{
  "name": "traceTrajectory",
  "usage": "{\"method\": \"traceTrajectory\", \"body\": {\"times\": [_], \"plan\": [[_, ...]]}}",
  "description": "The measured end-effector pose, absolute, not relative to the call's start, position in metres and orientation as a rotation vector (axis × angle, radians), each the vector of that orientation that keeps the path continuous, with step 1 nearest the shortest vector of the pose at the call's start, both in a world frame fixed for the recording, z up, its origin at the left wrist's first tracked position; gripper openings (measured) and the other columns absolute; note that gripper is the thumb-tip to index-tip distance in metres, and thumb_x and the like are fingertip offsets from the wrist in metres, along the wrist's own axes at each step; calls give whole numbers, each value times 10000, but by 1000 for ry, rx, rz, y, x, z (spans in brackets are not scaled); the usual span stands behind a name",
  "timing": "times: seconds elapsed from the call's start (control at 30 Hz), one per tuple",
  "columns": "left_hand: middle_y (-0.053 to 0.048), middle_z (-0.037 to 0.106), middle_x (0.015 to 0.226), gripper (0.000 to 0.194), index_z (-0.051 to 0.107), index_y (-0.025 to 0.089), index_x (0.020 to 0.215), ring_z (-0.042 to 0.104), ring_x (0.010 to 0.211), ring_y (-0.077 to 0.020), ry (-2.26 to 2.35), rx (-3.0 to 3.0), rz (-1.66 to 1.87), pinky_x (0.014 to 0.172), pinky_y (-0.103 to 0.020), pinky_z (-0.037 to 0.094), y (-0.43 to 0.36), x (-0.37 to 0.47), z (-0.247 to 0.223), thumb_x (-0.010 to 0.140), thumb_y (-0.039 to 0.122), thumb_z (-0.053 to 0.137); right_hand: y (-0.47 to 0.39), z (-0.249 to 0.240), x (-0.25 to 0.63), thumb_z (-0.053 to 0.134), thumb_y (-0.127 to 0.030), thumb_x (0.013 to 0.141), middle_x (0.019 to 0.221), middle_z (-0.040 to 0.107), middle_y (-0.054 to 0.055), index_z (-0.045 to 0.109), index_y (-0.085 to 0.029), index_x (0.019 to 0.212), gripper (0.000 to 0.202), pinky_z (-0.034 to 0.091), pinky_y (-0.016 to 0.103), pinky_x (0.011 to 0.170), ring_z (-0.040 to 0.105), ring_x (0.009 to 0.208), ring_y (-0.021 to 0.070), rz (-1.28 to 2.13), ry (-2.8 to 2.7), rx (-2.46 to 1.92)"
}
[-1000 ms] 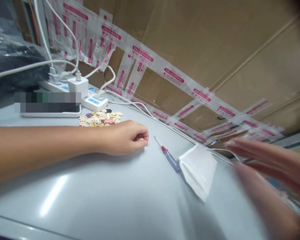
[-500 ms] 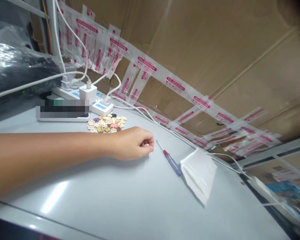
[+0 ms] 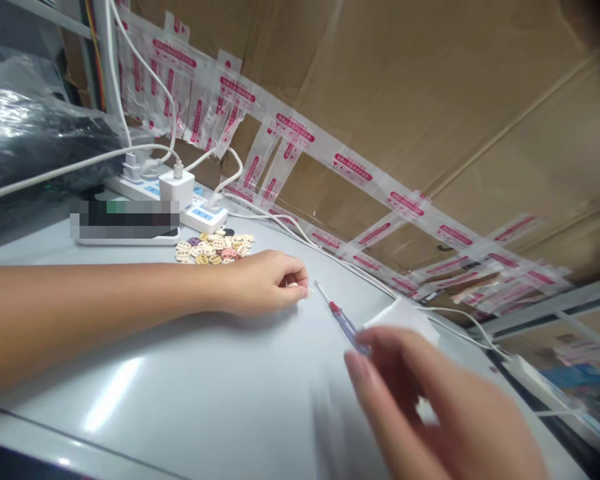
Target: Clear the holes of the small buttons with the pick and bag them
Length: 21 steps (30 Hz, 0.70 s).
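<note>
My left hand (image 3: 273, 283) rests on the grey table (image 3: 220, 387), its fingers closed around a small pale piece that barely shows at the fingertips. Behind its wrist lies a pile of small oval pieces (image 3: 213, 245), cream, yellow, pink, purple and black. To the right of the fingertips lies a screwdriver (image 3: 341, 319) with a clear purple handle and a red collar. Blurred in front at the lower right, my right hand (image 3: 445, 407) has thumb and forefinger apart, nothing seen between them, beside the handle's end. It partly covers a white packet (image 3: 405, 316).
A power strip (image 3: 203, 215) with a white adapter (image 3: 177, 189) and cables stands at the back left, behind a blurred-out device on a white base (image 3: 125, 241). Taped cardboard (image 3: 340, 207) lines the back. Dark plastic-wrapped goods (image 3: 45, 140) are at the left.
My right hand has come into view from the lower right, over the white packet and close to the screwdriver handle. My left hand has hardly moved.
</note>
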<state>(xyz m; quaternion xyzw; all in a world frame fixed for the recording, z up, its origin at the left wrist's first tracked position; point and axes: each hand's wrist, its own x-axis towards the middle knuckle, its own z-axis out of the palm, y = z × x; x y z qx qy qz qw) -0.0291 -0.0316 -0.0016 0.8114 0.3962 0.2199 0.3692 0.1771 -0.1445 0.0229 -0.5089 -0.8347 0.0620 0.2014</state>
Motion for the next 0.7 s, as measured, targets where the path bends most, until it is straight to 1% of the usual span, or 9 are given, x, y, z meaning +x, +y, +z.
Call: {"method": "traceTrajectory", "body": {"times": [0.03, 0.07, 0.13, 0.2, 0.23, 0.37, 0.47, 0.57, 0.7], "plan": [[10, 646, 833, 191, 635, 199, 915, 536, 730, -137, 1013, 2081, 578, 644, -258, 377, -30, -29, -2, 875, 347, 522, -126, 27, 177, 583, -370, 928, 731, 665, 14, 646, -235, 994, 163, 455, 271, 509, 569, 528, 145, 65, -2233, -1504], [12, 645, 836, 197, 637, 198, 924, 540, 739, -137, 1011, 2077, 589, 646, -256, 380, -29, -29, -2, 881, 351, 521, -108, 27, 177, 602, -405, 907, 758, 677, 24, 636, -220, 998, 209, 446, 271, 501, 571, 528, 146, 42, -2197, -1537], [18, 639, 820, 206, 644, 198, 933, 535, 726, -131, 1029, 2066, 602, 635, -250, 378, -28, -30, -2, 890, 352, 515, -80, 21, 174, 581, -442, 913, 927, 712, 52, 626, -218, 1039, 261, 470, 259, 519, 609, 596, 145, 260, -2194, -1550], [27, 630, 788, 199, 655, 199, 927, 520, 692, -121, 1058, 2069, 602, 617, -245, 369, -27, -29, -1, 892, 336, 516, -68, 8, 174, 562, -450, 925, 995, 715, 53, 630, -233, 1088, 280, 481, 251, 530, 611, 618, 139, 471, -2173, -1536], [31, 630, 779, 191, 660, 201, 923, 516, 680, -117, 1064, 2075, 596, 611, -243, 365, -28, -28, -1, 891, 326, 519, -67, 1, 175, 561, -445, 929, 993, 717, 47, 636, -241, 1098, 275, 481, 247, 534, 608, 622, 136, 535, -2153, -1525], [46, 642, 777, 165, 663, 214, 911, 527, 680, -111, 1046, 2103, 590, 607, -239, 370, -31, -23, -2, 887, 315, 535, -76, -12, 179, 575, -421, 930, 854, 711, 14, 677, -259, 1032, 216, 449, 239, 525, 573, 589, 128, 593, -2066, -1472], [51, 644, 767, 164, 657, 224, 900, 530, 674, -113, 1017, 2131, 577, 605, -242, 376, -34, -22, -3, 891, 327, 529, -79, -13, 178, 599, -445, 913, 756, 689, 8, 692, -247, 946, 221, 419, 244, 505, 550, 558, 129, 650, -1979, -1481], [49, 648, 772, 165, 644, 225, 885, 539, 681, -115, 969, 2219, 580, 618, -246, 379, -34, -24, -6, 901, 324, 513, -78, -14, 176, 616, -468, 896, 715, 673, 14, 686, -228, 890, 251, 407, 251, 506, 548, 566, 136, 742, -1906, -1486], [37, 651, 781, 143, 624, 212, 853, 551, 706, -120, 914, 2391, 566, 633, -247, 366, -32, -26, -9, 901, 277, 507, -76, -19, 174, 600, -471, 904, 666, 635, -2, 662, -223, 867, 258, 399, 256, 507, 529, 549, 131, 846, -1894, -1477]]}}
